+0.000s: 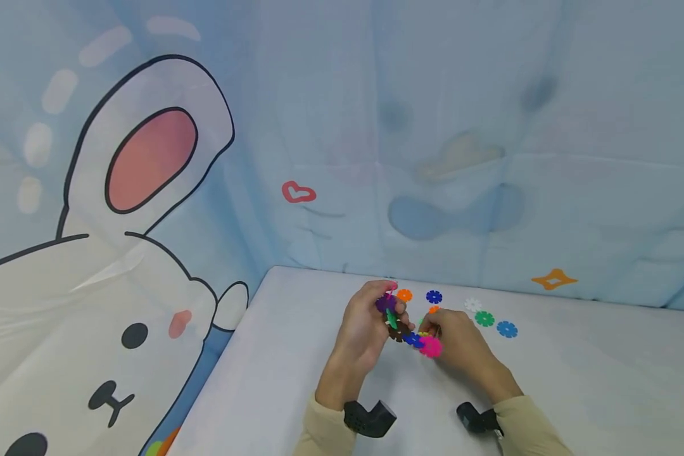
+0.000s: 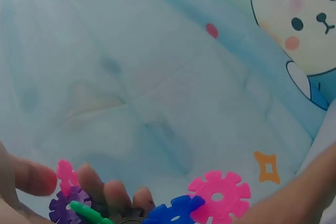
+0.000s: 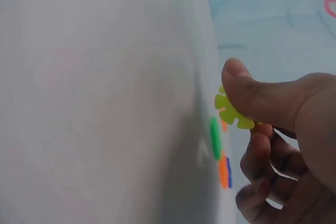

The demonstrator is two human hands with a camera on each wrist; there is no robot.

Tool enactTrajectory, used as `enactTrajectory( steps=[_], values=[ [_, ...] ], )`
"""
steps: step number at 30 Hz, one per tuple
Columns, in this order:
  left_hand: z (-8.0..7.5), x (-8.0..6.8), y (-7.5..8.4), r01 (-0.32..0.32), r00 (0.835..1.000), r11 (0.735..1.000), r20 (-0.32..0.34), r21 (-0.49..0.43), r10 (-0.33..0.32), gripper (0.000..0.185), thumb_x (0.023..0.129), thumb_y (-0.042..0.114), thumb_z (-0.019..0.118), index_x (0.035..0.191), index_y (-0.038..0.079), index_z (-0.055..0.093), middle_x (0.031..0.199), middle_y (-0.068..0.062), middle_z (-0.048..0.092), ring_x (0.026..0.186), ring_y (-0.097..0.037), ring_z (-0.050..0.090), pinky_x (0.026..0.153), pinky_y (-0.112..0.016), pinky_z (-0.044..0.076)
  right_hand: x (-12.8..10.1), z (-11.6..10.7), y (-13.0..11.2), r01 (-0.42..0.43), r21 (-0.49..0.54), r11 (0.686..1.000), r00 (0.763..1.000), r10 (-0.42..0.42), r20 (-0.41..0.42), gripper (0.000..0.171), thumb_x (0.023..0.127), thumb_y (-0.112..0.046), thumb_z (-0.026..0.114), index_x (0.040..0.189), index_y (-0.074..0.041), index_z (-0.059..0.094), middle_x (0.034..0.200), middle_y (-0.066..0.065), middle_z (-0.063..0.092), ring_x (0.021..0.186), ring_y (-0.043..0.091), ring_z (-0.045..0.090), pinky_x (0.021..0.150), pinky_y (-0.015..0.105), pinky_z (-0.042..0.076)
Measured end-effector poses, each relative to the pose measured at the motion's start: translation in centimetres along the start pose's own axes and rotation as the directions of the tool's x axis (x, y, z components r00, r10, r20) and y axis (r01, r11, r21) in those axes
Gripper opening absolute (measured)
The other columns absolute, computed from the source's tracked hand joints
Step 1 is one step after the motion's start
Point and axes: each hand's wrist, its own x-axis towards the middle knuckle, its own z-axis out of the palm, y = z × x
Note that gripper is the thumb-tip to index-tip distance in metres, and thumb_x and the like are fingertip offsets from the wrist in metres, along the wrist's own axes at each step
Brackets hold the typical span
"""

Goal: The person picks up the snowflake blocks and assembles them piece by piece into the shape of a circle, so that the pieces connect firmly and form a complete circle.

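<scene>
My left hand [image 1: 360, 332] holds a chain of interlocked notched plastic discs. A small pink disc [image 2: 65, 176] at the thumb leads on to a purple disc [image 2: 63, 209], a green one [image 2: 86, 212], a brown one [image 1: 398, 330] and a blue one [image 1: 413, 340]. At the chain's right end is a pink disc [image 1: 431, 346], just beside my right hand [image 1: 464, 342]. Between its thumb and index finger, the right hand pinches a yellow-green disc [image 3: 228, 112], whose far part is hidden by the thumb. The left fingers partly cover the chain.
On the white table [image 1: 593, 373], loose discs lie beyond the hands: orange [image 1: 404, 295], dark blue [image 1: 434, 296], white [image 1: 472, 304], green [image 1: 484, 318] and light blue [image 1: 507, 329]. A printed blue curtain [image 1: 342, 126] stands along the table's back and left edges.
</scene>
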Motion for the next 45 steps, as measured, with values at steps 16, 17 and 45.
enactTrajectory(
  steps=[16, 17, 45],
  values=[
    [1.3, -1.7, 1.3, -0.044, 0.970, 0.980, 0.241, 0.194, -0.004, 0.018, 0.109, 0.017, 0.050, 0.125, 0.008, 0.050, 0.085, 0.000, 0.064, 0.074, -0.015, 0.064, 0.079, -0.028, 0.061, -3.1, -10.1, -6.3, 0.157, 0.423, 0.892, 0.938, 0.001, -0.348, 0.030, 0.100, -0.008, 0.073, 0.130, -0.005, 0.071, 0.091, 0.004, 0.073, 0.077, 0.006, 0.075, 0.072, 0.018, 0.062],
    [1.4, -1.8, 1.3, -0.057, 0.968, 0.977, 0.250, 0.207, 0.004, 0.018, 0.110, 0.016, 0.050, 0.126, 0.008, 0.050, 0.085, 0.000, 0.064, 0.073, -0.015, 0.064, 0.079, -0.027, 0.061, -3.3, -10.4, -6.7, 0.169, 0.443, 0.880, 0.931, 0.004, -0.364, 0.028, 0.099, -0.006, 0.074, 0.127, -0.004, 0.071, 0.090, 0.003, 0.073, 0.075, 0.008, 0.074, 0.074, 0.017, 0.063],
    [3.5, -5.4, 2.1, -0.492, 0.869, 0.653, 0.376, 0.576, 0.323, 0.028, 0.109, 0.013, 0.056, 0.137, 0.009, 0.050, 0.102, -0.016, 0.065, 0.085, -0.005, 0.065, 0.076, -0.031, 0.065, -5.4, -12.5, -9.2, 0.406, 0.371, 0.835, 0.854, -0.202, -0.479, 0.021, 0.090, 0.011, 0.076, 0.107, -0.001, 0.074, 0.088, 0.008, 0.074, 0.075, 0.008, 0.071, 0.079, 0.016, 0.061]
  ],
)
